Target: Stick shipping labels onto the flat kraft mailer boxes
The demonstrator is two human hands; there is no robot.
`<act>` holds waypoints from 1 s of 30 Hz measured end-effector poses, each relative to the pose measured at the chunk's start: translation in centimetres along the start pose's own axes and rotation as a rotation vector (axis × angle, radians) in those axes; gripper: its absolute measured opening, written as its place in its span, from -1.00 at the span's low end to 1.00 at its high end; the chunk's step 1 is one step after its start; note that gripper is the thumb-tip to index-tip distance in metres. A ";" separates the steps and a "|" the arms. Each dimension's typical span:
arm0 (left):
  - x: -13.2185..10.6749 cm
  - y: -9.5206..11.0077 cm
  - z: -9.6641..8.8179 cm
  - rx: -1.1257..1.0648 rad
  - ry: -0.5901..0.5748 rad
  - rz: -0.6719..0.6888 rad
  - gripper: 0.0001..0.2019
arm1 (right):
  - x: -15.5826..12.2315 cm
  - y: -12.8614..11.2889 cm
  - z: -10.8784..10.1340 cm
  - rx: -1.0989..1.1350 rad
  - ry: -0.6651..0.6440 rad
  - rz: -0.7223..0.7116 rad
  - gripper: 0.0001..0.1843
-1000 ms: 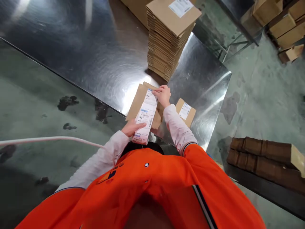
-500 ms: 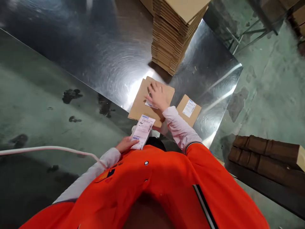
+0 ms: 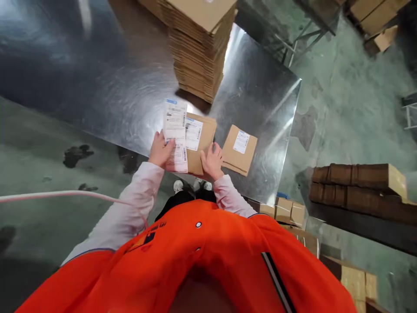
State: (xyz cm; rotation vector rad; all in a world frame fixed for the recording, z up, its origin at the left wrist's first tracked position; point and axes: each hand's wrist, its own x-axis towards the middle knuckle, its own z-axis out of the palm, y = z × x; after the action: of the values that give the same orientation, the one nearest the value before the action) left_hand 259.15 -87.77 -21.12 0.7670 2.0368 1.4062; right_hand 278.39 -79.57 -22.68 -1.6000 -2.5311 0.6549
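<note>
Fingers of our left hand [image 3: 160, 151] are curled around the lower part of a strip of shipping labels [image 3: 175, 134], thumb on its printed face, so that the strip stands up from the hand and partly covers the left edge of a flat cardboard mailer [image 3: 199, 143]. Our right hand [image 3: 211, 161] rests on the near right corner of that same mailer, fingers spread and pressed flat against the cardboard rather than closed around anything. We note that the mailer lies on a steel table [image 3: 107, 91], close to its near edge, and that a white label [image 3: 193, 134] is already stuck to its upper face. Just to the right, apart from our right hand, lies a second, smaller labelled mailer [image 3: 239, 150], also flat on the steel. Beyond both, farther from us, a tall stack of flat cardboard mailers [image 3: 198, 48] stands on the table. We wear pale long sleeves beneath an orange vest [image 3: 202, 261]. A white cable [image 3: 65, 195] crosses the green floor at the left, and brown cartons [image 3: 358, 187] lie on a dark shelf at the right; smaller boxes [image 3: 289, 213] sit below the table's near corner.
</note>
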 end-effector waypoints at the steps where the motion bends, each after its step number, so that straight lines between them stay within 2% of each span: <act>1: -0.5 0.6 0.2 -0.119 0.013 -0.079 -0.69 | 0.0 0.5 -0.1 0.093 0.020 -0.009 -0.26; 3: -1.7 2.3 0.2 -0.420 0.014 -0.238 -0.70 | 0.4 2.5 -1.4 0.340 0.078 -0.028 -0.26; 6: -3.2 5.1 0.1 -0.719 -0.049 -0.330 -0.69 | 1.3 7.4 -6.0 0.582 0.176 0.007 -0.33; 9: -4.3 6.7 0.4 -0.779 -0.003 -0.297 -0.60 | 1.5 11.7 -11.0 0.458 0.258 0.207 -0.42; 11: -5.4 6.7 0.8 -0.731 0.061 -0.263 -0.53 | 1.2 12.1 -12.4 0.329 0.251 0.318 -0.37; 13: -6.9 6.2 1.4 -0.627 0.056 -0.269 -0.49 | 0.4 10.0 -11.4 0.377 0.102 0.220 -0.25; 15: -8.4 5.6 1.8 -0.507 -0.057 -0.312 -0.49 | -1.1 6.4 -8.6 0.618 -0.134 -0.031 -0.19; 16: -9.0 5.4 1.9 -0.442 -0.134 -0.319 -0.50 | -2.0 4.5 -6.9 0.754 -0.205 -0.120 -0.21; 18: -9.6 5.0 1.8 -0.338 -0.231 -0.282 -0.50 | -3.9 1.1 -3.8 0.932 -0.219 -0.145 -0.36; 20: -9.4 4.8 1.3 -0.335 -0.180 -0.234 -0.48 | -5.3 -1.0 -2.3 0.957 -0.231 -0.126 -0.43; 23: -8.6 4.4 0.5 -0.421 -0.043 -0.282 -0.45 | -4.8 -2.1 -3.0 0.875 -0.294 -0.173 -0.47; 25: -8.5 3.9 0.4 -0.441 -0.069 -0.336 -0.43 | -3.1 -2.4 -4.6 0.830 -0.246 -0.210 -0.50; 27: -8.6 3.4 0.7 -0.458 -0.106 -0.354 -0.41 | -1.5 -2.9 -6.2 0.752 -0.196 -0.283 -0.62; 30: -9.0 2.5 2.0 -0.453 -0.024 -0.357 -0.44 | -0.2 -3.6 -7.6 0.601 -0.189 -0.373 -0.75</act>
State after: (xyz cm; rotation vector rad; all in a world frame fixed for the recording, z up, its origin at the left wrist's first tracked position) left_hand 267.09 -92.19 -18.30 0.2130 1.6391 1.5467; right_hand 277.60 -78.70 -14.29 -0.8777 -2.3143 1.3864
